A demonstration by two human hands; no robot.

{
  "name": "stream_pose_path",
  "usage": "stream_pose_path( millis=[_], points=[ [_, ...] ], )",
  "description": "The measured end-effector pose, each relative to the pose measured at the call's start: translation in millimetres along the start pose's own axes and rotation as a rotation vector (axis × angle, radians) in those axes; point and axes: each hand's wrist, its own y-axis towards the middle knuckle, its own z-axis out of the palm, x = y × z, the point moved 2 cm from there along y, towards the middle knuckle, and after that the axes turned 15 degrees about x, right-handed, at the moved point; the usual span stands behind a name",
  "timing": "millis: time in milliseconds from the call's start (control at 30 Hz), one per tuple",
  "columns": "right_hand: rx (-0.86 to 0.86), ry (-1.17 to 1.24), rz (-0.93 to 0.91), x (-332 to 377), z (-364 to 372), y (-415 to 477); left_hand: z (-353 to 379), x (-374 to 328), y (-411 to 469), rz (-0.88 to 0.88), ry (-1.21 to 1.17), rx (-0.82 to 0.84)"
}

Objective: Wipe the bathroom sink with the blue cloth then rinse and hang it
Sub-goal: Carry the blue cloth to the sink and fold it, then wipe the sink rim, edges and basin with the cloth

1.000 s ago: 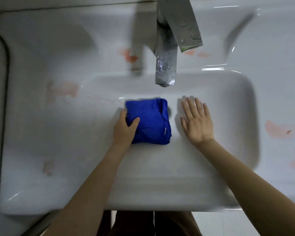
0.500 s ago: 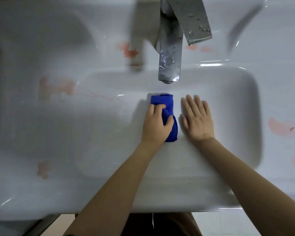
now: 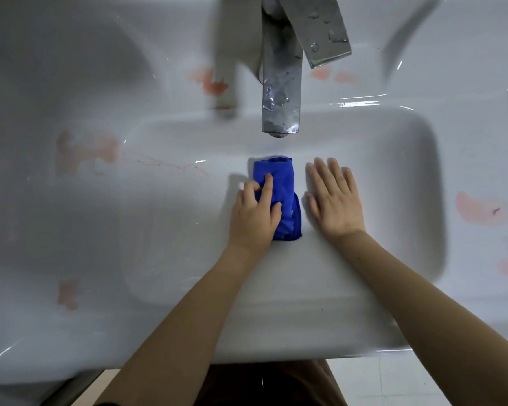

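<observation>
Two hands: left hand [image 3: 254,218] grips blue cloth [image 3: 282,180], right hand [image 3: 335,202] lies flat.

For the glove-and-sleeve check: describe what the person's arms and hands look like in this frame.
The left hand and right hand are bare: no gloves, rings or wristwear visible. The left forearm and right forearm are uncovered as far as the frame shows, with no sleeve in sight. The nails look short and unpainted.
</observation>
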Motion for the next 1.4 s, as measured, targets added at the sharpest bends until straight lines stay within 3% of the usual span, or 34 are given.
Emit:
stream_pose_path(
  millis=[200, 300, 400, 600, 833, 967, 1133, 1400],
  points=[
    [0.047, 0.081, 0.012, 5, -11, -2, -14, 1, -4, 0.047, -0.019, 0.086],
    [0.009, 0.384, 0.114, 29, -30, -9, -34, 20, -21, 0.022, 0.041, 0.027],
    [0.102, 0.586, 0.263, 59, -31, -13, -47, 42, -35, -0.048, 0.234, 0.003],
    [0.154, 0.432, 0.478, 102, -23, 4, -45, 73, -46, -0.11, 0.464, 0.112],
    [0.237, 1.231, 0.677, 95, -32, 4, -54, 72, -50, -0.104, 0.415, 0.188],
    [0.354, 1.494, 0.577, 99, -62, -15, -86, 61, -63, -0.072, 0.044, 0.141],
    [0.44, 1.563, 0.337, 127, -110, -41, -142, 58, -119, -0.053, 0.002, -0.101],
    [0.334, 1.225, 0.009, 214, -183, -1, -179, 122, -229, -0.262, -0.02, -0.354]
  ],
)
